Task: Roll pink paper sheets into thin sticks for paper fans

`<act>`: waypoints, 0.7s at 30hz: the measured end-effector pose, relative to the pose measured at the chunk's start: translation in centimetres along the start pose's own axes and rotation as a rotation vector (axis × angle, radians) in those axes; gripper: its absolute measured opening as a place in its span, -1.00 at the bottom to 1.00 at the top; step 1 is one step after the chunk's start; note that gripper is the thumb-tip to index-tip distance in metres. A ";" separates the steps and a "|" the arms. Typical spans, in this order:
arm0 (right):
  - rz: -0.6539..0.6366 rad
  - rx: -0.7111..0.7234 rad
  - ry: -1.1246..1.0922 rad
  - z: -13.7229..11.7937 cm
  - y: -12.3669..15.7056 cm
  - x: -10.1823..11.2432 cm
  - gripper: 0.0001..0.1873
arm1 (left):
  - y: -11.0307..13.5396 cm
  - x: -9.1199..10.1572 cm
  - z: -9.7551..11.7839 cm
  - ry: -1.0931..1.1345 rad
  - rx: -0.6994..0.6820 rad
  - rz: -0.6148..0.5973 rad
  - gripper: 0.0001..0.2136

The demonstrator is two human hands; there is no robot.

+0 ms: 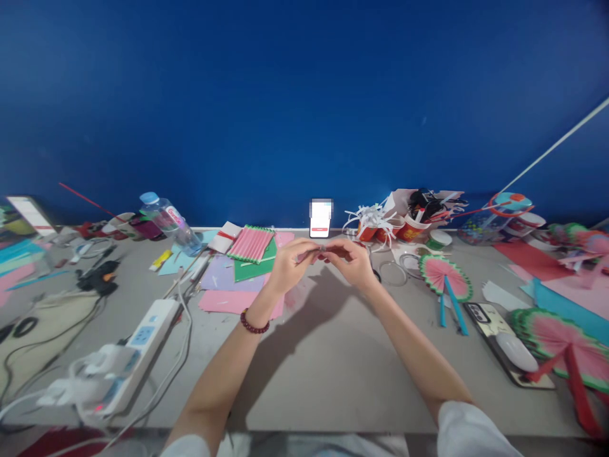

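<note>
Above the middle of the table, my left hand (pixel 291 263) and my right hand (pixel 354 261) meet at their fingertips. Both are closed in a pinch around something small and dark, too tiny to name. Just behind them a lit phone (pixel 320 222) stands upright against the blue wall. To the left of my left hand lie a pleated pink paper with green edges (pixel 252 244), a green sheet (pixel 254 270) and a pink sheet (pixel 231 301). On the right, a round paper fan (pixel 445 279) with blue handles lies flat.
A power strip (pixel 145 349) with plugs and cables occupies the left front. A tilted water bottle (pixel 172 223) is at back left. Red paper cups (pixel 413 228) holding paper strips and tools stand behind on the right. A mouse (pixel 516 352) rests on a patterned phone-shaped item (pixel 480 312).
</note>
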State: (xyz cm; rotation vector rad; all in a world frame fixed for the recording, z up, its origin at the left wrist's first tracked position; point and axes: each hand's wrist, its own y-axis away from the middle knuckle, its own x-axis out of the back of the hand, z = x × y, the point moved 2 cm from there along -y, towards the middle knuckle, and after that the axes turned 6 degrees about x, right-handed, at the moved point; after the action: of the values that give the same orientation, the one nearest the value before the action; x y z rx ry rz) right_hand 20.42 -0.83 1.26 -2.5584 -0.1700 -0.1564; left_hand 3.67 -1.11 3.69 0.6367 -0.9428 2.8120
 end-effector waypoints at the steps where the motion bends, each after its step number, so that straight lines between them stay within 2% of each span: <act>1: 0.011 0.007 0.010 -0.1 0.0 0.0 -0.76 | 0.0 -0.1 -0.1 0.003 -0.002 -0.002 -0.82; 7: 0.059 0.037 0.049 -0.8 0.1 -0.1 -0.79 | 0.1 -0.3 -0.1 -0.008 0.004 0.025 -0.84; 11: 0.103 -0.010 -0.051 -0.5 0.1 -0.4 -0.77 | 0.2 -0.3 0.1 -0.020 0.027 0.073 -0.87; 14: 0.085 -0.042 -0.109 -0.1 0.0 -0.6 -0.75 | 0.2 -0.1 0.2 -0.027 0.028 0.090 -0.88; 21: 0.028 -0.038 -0.079 0.0 0.0 -0.7 -0.78 | 0.2 -0.1 0.3 -0.030 0.000 0.016 -0.88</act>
State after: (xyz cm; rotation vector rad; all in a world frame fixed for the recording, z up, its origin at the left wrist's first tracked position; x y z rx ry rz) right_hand 19.71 -0.91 1.13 -2.6054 -0.1622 -0.0479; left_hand 3.87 -1.45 3.77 0.6757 -0.9568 2.8241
